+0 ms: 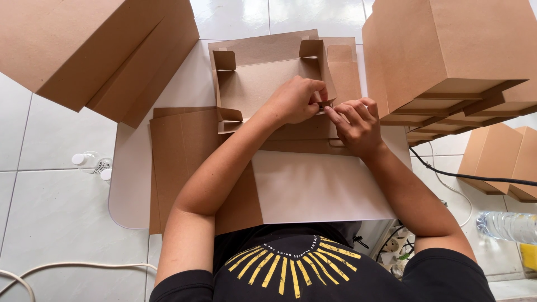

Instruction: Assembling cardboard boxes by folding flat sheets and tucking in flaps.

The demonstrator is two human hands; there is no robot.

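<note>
1. A half-folded brown cardboard box (263, 84) lies open in the upper middle of the frame, on a small white table (134, 168).
2. The left hand (293, 100) pinches a small brown tab (327, 102) at the right wall of the box, fingers curled tight on it.
3. The right hand (355, 123) meets it there, and its fingertips grip the same tab from the other side.
4. Flat brown cardboard sheets (184, 151) lie under the box and stick out to the left.
5. A big white sheet (319, 187) lies in front of the person, in the middle of the frame.
6. A large finished brown box (95, 50) fills the upper left corner.
7. A stack of finished brown boxes (453, 61) fills the upper right corner, and more brown boxes (498, 159) sit lower at the right edge.
8. A black cable (475, 178) runs along the right side.
9. A clear plastic bottle (506, 225) lies at the lower right.
10. Small clear bottles with white caps (92, 164) lie on the white tile floor (56, 223) at the left.
</note>
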